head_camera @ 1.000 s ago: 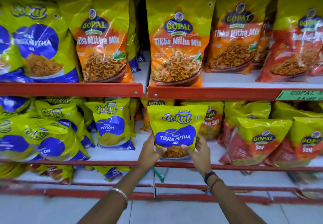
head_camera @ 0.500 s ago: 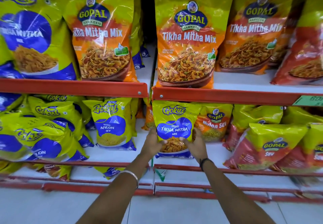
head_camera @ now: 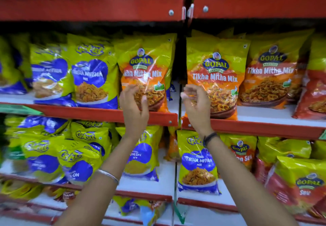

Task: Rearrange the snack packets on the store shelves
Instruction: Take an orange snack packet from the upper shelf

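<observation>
A small yellow and blue Gokul Tikha Mitha Mix packet point(head_camera: 197, 162) stands upright on the lower shelf, free of both hands. My left hand point(head_camera: 135, 107) is raised in front of an orange Gopal Tikha Mitha Mix packet point(head_camera: 146, 70) on the middle shelf, fingers curled and apart, holding nothing. My right hand point(head_camera: 197, 106) hangs empty in front of a second orange Gopal Tikha Mitha Mix packet point(head_camera: 217, 74), fingers loosely curled. Neither hand clearly touches a packet.
Red shelf edges point(head_camera: 105, 114) run across the view, with a vertical gap between two shelf units near the middle. Yellow and blue Gokul packets point(head_camera: 91, 77) fill the left side. Red Gopal Sev packets point(head_camera: 303, 183) crowd the lower right.
Both hands let go of the small Gokul packet, which now stands on the lower shelf, and rose to the middle shelf. The view tilted upward.
</observation>
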`<action>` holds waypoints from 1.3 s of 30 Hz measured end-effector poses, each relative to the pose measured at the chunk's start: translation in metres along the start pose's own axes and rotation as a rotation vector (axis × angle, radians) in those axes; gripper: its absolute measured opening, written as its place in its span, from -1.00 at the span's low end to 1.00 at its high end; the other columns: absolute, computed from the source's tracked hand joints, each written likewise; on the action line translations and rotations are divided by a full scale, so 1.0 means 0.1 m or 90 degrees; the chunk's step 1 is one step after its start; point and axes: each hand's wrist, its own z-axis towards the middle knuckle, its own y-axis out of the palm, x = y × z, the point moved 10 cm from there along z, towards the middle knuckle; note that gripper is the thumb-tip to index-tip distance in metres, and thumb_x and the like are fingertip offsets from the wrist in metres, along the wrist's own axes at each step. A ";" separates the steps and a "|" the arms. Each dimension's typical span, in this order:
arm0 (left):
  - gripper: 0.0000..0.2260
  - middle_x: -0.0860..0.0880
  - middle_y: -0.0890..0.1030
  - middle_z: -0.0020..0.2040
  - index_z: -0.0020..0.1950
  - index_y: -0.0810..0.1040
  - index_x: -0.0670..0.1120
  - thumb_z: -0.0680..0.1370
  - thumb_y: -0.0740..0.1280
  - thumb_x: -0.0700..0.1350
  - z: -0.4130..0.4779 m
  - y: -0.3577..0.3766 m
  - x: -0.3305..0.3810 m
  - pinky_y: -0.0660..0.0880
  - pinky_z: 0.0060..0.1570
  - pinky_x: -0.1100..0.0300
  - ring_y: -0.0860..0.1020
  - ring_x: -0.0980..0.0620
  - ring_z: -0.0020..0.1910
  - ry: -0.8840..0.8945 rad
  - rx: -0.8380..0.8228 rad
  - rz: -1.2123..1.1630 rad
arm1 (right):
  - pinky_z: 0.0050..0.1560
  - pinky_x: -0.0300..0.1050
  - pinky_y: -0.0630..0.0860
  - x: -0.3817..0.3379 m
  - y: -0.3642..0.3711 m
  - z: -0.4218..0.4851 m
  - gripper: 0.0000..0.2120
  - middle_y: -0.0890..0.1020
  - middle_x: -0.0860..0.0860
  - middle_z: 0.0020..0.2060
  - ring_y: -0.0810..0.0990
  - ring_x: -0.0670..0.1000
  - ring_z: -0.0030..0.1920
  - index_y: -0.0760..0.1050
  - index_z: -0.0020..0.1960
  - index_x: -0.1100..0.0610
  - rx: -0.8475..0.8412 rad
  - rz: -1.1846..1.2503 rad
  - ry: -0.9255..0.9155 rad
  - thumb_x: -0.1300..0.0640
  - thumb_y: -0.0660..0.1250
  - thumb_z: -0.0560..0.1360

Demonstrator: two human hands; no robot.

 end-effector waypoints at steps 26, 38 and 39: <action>-0.43 -0.09 0.62 0.12 0.24 0.44 -0.05 0.30 0.48 0.09 0.18 -0.17 0.01 0.56 0.09 0.07 0.60 -0.01 0.11 -0.227 -0.199 -0.349 | -0.05 -0.42 0.49 -0.29 -0.03 -0.14 -0.75 0.63 -0.09 -0.06 0.60 -0.34 -0.10 0.54 0.12 0.13 0.038 0.119 0.097 0.25 0.41 0.45; -0.54 0.01 0.68 -0.05 0.10 0.55 -0.04 0.28 0.52 0.10 -0.84 -0.01 0.14 0.56 -0.14 0.28 0.63 0.19 -0.12 -0.335 -0.274 -0.308 | -0.18 -0.40 0.54 0.24 -0.55 -1.04 -0.79 0.72 -0.16 -0.21 0.66 -0.24 -0.17 0.59 -0.05 -0.01 0.044 0.169 0.231 0.27 0.42 0.41; -0.56 0.01 0.68 -0.05 0.10 0.54 -0.06 0.30 0.53 0.05 -0.90 0.00 0.15 0.55 -0.16 0.33 0.61 0.22 -0.14 -0.340 -0.282 -0.307 | -0.17 -0.38 0.54 0.28 -0.58 -1.08 -0.79 0.74 -0.15 -0.21 0.67 -0.21 -0.15 0.60 -0.02 0.02 0.045 0.168 0.235 0.26 0.43 0.40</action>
